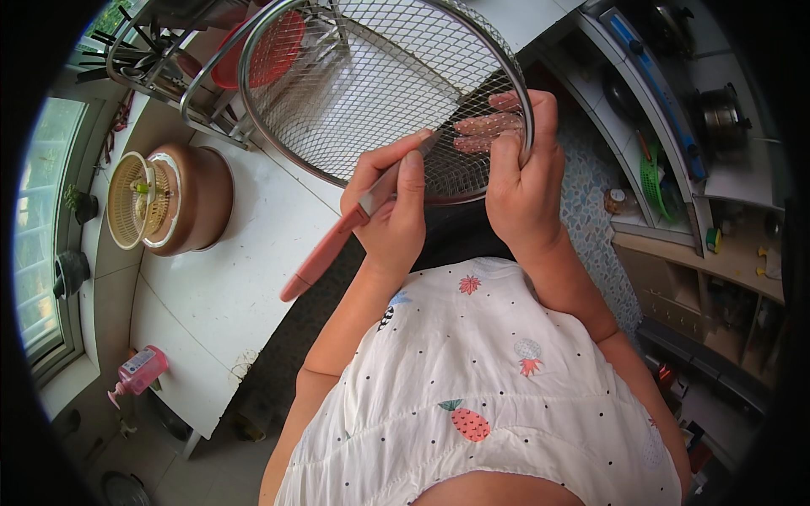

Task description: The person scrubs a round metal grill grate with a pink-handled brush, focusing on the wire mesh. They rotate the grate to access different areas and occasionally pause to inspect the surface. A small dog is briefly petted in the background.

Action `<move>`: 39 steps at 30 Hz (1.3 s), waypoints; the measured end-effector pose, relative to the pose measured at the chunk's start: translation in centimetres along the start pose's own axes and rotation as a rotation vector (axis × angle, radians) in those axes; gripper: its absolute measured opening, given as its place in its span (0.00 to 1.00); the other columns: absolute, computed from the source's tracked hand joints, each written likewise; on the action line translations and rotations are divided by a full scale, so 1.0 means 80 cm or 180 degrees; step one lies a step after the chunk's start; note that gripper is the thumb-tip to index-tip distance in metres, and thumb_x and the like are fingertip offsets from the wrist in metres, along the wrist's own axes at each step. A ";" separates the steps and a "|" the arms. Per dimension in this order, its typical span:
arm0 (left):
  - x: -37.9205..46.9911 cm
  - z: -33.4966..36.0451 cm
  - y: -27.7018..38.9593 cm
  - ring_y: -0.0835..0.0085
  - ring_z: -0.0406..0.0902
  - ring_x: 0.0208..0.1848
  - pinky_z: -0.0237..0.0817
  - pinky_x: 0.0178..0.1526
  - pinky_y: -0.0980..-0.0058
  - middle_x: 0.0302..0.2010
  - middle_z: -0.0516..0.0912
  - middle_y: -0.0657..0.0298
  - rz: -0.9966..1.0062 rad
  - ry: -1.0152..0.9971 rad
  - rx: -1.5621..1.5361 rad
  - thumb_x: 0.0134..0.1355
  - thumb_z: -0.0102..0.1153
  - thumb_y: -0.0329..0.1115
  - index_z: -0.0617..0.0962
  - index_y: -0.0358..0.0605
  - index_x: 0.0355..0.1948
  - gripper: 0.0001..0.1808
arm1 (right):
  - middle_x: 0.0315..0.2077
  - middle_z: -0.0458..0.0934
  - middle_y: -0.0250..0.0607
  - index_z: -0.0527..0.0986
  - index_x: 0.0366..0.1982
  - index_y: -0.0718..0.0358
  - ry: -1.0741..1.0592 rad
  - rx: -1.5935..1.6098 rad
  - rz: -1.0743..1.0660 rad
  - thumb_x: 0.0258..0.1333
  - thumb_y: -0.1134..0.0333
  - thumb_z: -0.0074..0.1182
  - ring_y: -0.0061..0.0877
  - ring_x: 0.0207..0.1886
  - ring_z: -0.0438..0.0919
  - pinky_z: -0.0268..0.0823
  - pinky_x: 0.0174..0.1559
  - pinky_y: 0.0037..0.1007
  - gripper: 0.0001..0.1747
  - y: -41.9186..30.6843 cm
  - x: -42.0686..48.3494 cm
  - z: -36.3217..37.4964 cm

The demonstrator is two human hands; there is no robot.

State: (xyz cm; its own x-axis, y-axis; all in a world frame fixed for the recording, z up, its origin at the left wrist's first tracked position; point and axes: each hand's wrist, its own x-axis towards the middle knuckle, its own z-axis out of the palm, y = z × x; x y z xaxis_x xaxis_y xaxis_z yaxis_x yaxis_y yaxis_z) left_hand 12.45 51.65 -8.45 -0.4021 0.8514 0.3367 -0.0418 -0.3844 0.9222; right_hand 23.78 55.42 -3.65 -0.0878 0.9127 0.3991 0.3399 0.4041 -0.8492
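Observation:
A round wire mesh basket (258, 128) with a metal rim and a looped metal handle is tilted up before me. My right hand (528, 174) grips its rim at the right, the thumb on the near side and the fingers showing through the mesh. In my left hand (386, 202) is a knife (326, 256), pinched by its metal blade between thumb and fingers. Its pinkish-red handle points down to the left. The blade's far end lies at the basket's lower edge; whether it touches the mesh I cannot tell.
On the white tiled counter (196, 303) to the left stand a brown crock (205, 202) with a yellow plastic strainer (130, 199) and a pink pump bottle (142, 369). A metal utensil rack (215, 129) and red plastic bowl (231, 69) are behind. Shelves (664, 243) line the right.

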 end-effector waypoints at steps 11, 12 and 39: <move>0.004 0.003 -0.004 0.87 0.69 0.27 0.60 0.30 0.89 0.35 0.80 0.58 0.0097 0.0164 -0.0027 0.60 0.49 0.24 0.73 0.33 0.36 0.05 | 0.24 0.77 0.47 0.58 0.38 0.69 0.0072 0.0074 0.0030 0.48 0.81 0.35 0.33 0.28 0.79 0.71 0.30 0.28 0.12 0.005 0.000 -0.003; 0.003 0.000 -0.001 0.88 0.68 0.26 0.59 0.29 0.89 0.35 0.80 0.58 0.0130 0.0065 0.0195 0.60 0.49 0.24 0.74 0.33 0.36 0.05 | 0.24 0.77 0.47 0.58 0.37 0.69 0.0085 0.0038 -0.0005 0.48 0.81 0.35 0.33 0.28 0.79 0.71 0.30 0.28 0.12 0.008 0.000 -0.004; 0.001 0.007 -0.007 0.76 0.76 0.38 0.66 0.42 0.81 0.38 0.79 0.51 -0.0058 0.0154 -0.0258 0.60 0.49 0.26 0.72 0.32 0.35 0.06 | 0.23 0.77 0.47 0.58 0.37 0.69 0.0056 -0.0046 -0.0015 0.49 0.80 0.36 0.34 0.26 0.79 0.71 0.29 0.28 0.10 0.002 0.002 -0.003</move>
State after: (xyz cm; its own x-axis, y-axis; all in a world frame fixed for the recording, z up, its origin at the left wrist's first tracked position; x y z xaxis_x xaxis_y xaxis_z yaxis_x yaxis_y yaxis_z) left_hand 12.93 52.11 -8.83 -0.4442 0.8411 0.3085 -0.1228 -0.3982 0.9090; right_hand 24.05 55.65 -3.61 -0.0728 0.9095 0.4092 0.3531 0.4072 -0.8423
